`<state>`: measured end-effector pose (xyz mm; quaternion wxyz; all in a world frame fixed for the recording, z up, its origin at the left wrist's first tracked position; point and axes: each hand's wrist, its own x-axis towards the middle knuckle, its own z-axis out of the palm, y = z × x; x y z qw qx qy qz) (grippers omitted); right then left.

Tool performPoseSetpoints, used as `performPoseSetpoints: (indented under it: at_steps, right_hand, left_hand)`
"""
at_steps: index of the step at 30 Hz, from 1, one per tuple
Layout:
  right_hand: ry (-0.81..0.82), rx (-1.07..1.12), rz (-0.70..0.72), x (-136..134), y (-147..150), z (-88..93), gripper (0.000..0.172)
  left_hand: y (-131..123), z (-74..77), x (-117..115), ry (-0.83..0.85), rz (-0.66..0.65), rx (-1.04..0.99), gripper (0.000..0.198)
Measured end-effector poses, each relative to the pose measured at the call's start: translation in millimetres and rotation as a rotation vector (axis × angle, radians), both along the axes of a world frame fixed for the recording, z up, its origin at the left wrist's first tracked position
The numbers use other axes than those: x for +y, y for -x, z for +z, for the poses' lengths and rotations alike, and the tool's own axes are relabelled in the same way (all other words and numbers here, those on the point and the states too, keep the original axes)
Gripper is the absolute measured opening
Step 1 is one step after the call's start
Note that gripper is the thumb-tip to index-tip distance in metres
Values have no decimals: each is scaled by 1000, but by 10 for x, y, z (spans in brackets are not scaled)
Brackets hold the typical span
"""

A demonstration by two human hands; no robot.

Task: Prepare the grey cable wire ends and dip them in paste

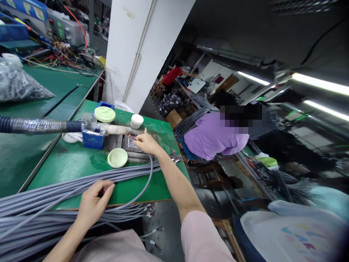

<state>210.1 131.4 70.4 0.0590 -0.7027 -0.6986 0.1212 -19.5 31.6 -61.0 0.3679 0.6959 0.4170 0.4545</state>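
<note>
My right hand point(147, 143) is closed in a pinch on a grey cable point(150, 169) close to its stripped end. Thin coloured wires point(132, 137) stick out past my fingertips, over a shiny silver patch in a dark, stained metal block point(117, 142), which looks like a solder pot. From my hand the cable curves down and back toward the left. My left hand point(94, 200) rests against a bundle of grey cables point(81, 182), its fingers loosely curled and the thumb apart from them. I see nothing held in it, though its fingertips are partly hidden.
A pale green dish point(117, 158), a round lid point(104, 114) and a white jar point(136, 121) stand around the block. An extraction hose point(49, 125) comes in from the left over a blue box point(92, 139). More cables point(125, 211) hang below the table edge. A person in purple point(212, 134) sits at right.
</note>
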Motion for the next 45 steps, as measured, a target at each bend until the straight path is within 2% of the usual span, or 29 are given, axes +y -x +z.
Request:
performPoseSetpoints:
  at_steps: [3,9,22,26,29,31,36,40,45]
  right_hand:
    - [9,24,104,-93,179,-18,24]
    - [93,-153,208,-81,414,-170,25]
    - [159,-281,205,-24,665,-284,24]
    - [125,-233,200,1,486,-169,27]
    - [53,-124,58,44,226,-88,29]
    - [25,-91,-37,88,51,-94,28]
    - [39,-118,-151,225,-224,-314,25]
    - [59,-122,-207,317,-308,-492,24]
    - [75,-102,-231,394,-356,-626,21]
  left_hand:
    - [-2,31,-17,5,-14,8,17]
    - [-1,45,-20,40,-18,-1,15]
    - [30,48,-29,50,-45,-15,12]
    - [34,45,-22,51,-50,-19,12]
    - [38,45,-19,59,-58,-19,14]
    - [40,47,-18,62,-60,-18,15]
    - [33,43,-11,65,-51,-11,16]
    - [29,41,-7,70,-55,-2,15]
    - [31,51,-5,65,-53,2,15]
